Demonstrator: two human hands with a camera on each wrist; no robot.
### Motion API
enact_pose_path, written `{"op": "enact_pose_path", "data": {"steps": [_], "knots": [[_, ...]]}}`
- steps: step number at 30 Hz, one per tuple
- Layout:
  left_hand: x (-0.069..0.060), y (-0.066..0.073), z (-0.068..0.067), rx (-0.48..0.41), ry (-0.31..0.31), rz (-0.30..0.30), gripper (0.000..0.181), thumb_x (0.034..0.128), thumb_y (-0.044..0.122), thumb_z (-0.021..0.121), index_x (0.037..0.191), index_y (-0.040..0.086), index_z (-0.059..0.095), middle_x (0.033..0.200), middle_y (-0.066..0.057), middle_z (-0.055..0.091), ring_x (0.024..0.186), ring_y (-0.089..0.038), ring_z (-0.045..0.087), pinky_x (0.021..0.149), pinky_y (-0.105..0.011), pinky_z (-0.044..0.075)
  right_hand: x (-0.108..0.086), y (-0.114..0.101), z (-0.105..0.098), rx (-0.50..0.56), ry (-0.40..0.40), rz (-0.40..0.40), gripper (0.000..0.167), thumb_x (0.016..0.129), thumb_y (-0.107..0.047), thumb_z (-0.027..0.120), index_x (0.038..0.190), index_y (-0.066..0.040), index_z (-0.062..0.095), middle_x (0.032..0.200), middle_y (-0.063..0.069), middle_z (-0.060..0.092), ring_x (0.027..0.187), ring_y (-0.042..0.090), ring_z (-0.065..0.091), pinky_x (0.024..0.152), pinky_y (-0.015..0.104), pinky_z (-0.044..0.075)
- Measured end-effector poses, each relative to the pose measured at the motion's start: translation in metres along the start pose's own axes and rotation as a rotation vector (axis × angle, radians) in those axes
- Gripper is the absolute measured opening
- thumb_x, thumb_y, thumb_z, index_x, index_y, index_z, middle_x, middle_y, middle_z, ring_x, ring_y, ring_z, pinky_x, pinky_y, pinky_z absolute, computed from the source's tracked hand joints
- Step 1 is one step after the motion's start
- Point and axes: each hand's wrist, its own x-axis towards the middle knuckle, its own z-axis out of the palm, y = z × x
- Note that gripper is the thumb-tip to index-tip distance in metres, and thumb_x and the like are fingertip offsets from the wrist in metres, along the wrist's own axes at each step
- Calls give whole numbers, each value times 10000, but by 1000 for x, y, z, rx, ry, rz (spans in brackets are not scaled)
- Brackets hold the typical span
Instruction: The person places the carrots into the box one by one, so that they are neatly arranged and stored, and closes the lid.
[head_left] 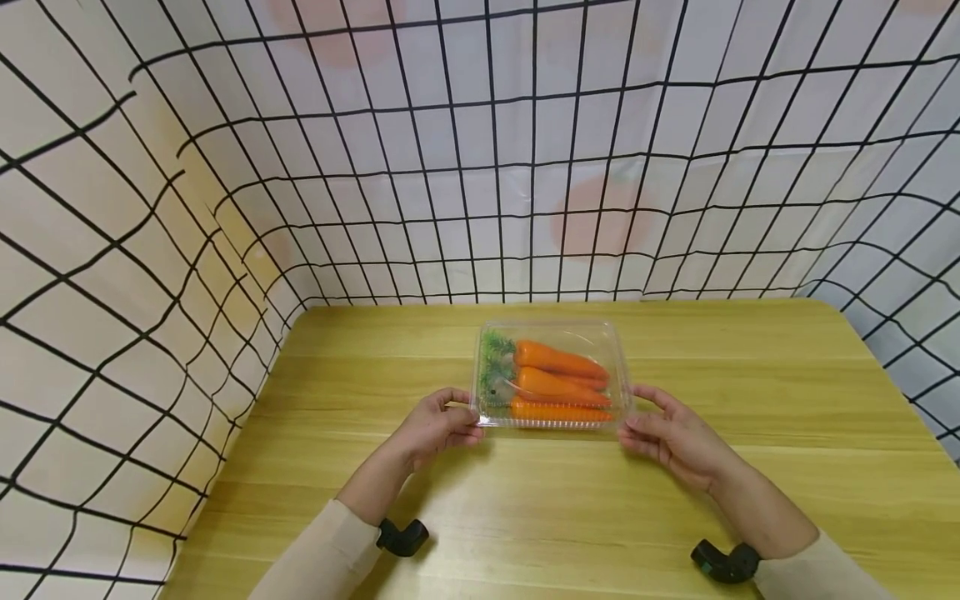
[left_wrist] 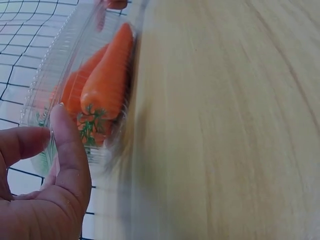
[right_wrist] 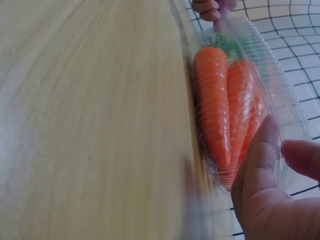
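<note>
A clear plastic clamshell box (head_left: 553,332) with its lid down holds several orange carrots (head_left: 555,385) with green leafy tops (head_left: 495,367) toward the left. At its left front corner, my left hand (head_left: 442,425) pinches the rim between thumb and fingers. My right hand (head_left: 675,437) pinches the rim at the right front corner in the same way. In the left wrist view, the thumb and forefinger meet on the rim of the box (left_wrist: 75,55). The right wrist view has the carrots (right_wrist: 212,100) lying side by side under the ribbed plastic. Whether the box touches the table cannot be told.
The wooden table (head_left: 540,508) spreads around the box on all sides. A black wire grid (head_left: 532,167) with pale cloth behind it stands along the back, left and right. Dark wrist mounts (head_left: 402,538) sit at both sleeves.
</note>
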Motion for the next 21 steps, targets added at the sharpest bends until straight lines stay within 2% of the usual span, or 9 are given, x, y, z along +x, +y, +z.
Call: {"op": "enact_pose_path", "data": {"steps": [10,21], "knots": [[0,3,-1,-2,-35,17,326,970,-10,551,1270,-43,426,761,-20,718,692,-93,705,676,-222,612,0,0,-1,13,6,-6,387,1050,9,482,1355,-230,470,1023,78,737,976,175,751,892,293,615],[-1,3,0,3,-42,4,332,975,-2,569,1272,-41,427,768,-18,718,665,-92,689,651,-217,610,0,1,0,27,47,10,404,1032,17,520,1342,-240,484,1009,93,743,941,170,758,864,274,619]]}}
